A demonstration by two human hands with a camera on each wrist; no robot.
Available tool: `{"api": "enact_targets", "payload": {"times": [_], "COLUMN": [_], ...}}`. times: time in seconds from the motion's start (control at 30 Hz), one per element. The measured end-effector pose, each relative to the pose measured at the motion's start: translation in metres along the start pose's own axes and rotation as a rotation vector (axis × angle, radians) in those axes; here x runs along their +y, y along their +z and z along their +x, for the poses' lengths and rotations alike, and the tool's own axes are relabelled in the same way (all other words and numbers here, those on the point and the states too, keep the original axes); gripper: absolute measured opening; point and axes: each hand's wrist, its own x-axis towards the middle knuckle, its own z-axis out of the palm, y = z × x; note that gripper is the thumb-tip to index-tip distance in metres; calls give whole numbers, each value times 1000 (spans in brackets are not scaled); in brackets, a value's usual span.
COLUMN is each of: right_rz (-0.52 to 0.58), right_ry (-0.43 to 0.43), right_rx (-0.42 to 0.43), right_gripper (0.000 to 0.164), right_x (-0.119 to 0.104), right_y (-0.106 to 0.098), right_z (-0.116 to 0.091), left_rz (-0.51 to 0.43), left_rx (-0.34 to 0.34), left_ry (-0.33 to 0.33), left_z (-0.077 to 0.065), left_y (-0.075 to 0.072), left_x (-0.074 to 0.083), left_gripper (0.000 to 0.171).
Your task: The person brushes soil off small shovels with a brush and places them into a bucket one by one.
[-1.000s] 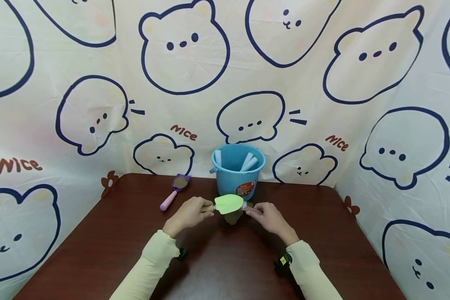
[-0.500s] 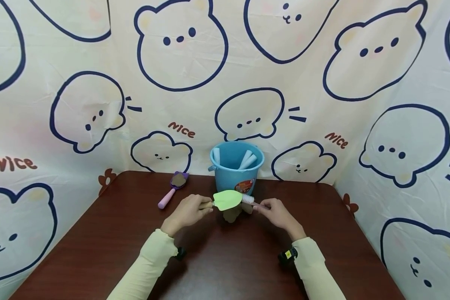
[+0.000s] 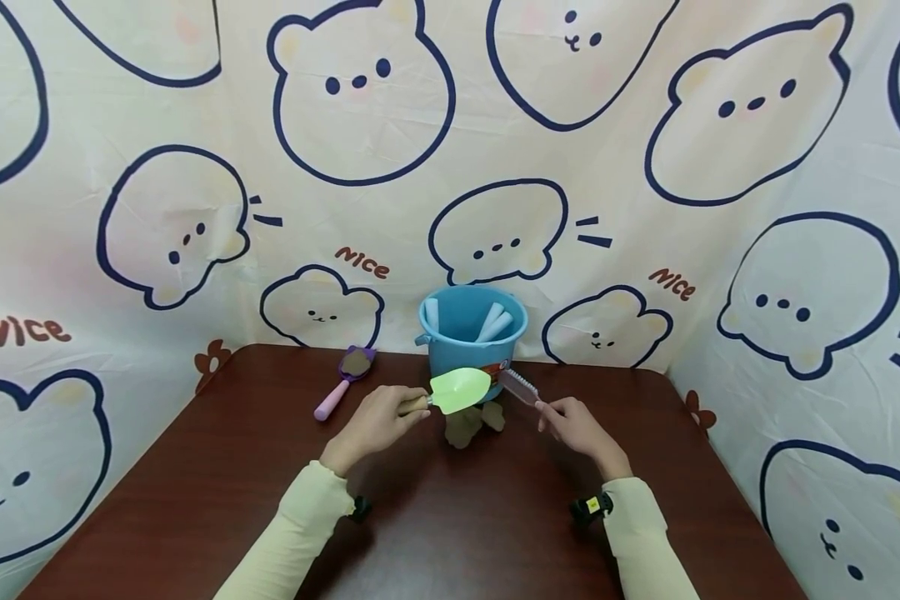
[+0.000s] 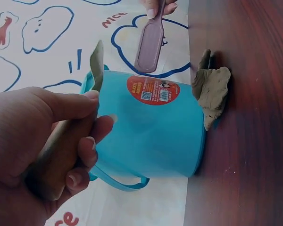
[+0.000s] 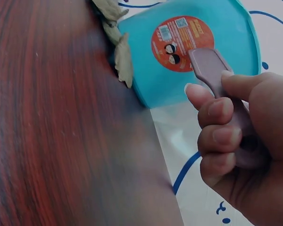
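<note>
My left hand [image 3: 375, 423] grips the wooden handle of a trowel with a light green blade [image 3: 461, 390], held in front of the bucket. In the left wrist view the thumb presses along the trowel handle [image 4: 61, 150]. My right hand [image 3: 579, 432] holds a mauve brush [image 3: 520, 387] with pale bristles by its handle, to the right of the blade and apart from it. The right wrist view shows the fingers curled round the brush [image 5: 212, 70], its flat back toward the camera. Below the trowel, lumps of grey-brown clay-like material [image 3: 462, 427] lie on the table.
A blue bucket [image 3: 450, 356] with a red label stands at the back of the brown table [image 3: 450, 533], several white rolls [image 3: 495, 321] inside it. To its left lies a purple scoop [image 3: 332, 401] bearing grey-brown material. Printed cloth [image 3: 405, 225] hangs close behind.
The brush has come away from the trowel blade, moving right and tilting so its head points up and left. The trowel has risen a little and its blade tips upward.
</note>
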Motion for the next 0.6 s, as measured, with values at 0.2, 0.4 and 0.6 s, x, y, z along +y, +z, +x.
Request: {"api": "enact_targets", "payload": {"times": [0.2, 0.4, 0.6], "right_rz": [22, 34, 33], "right_ry": [24, 36, 26], "right_rx": [37, 51, 54], "right_gripper": [47, 46, 46], "right_x": [4, 7, 10], "right_y": [-4, -9, -11], "right_z": [-2, -3, -3], "left_rz": [-78, -93, -37], "left_rx": [49, 136, 232], "left_ry": [1, 26, 39], "left_z": [2, 12, 26], "left_y": [0, -4, -9], "left_x": [1, 3, 4], "left_gripper": [24, 27, 33]}}
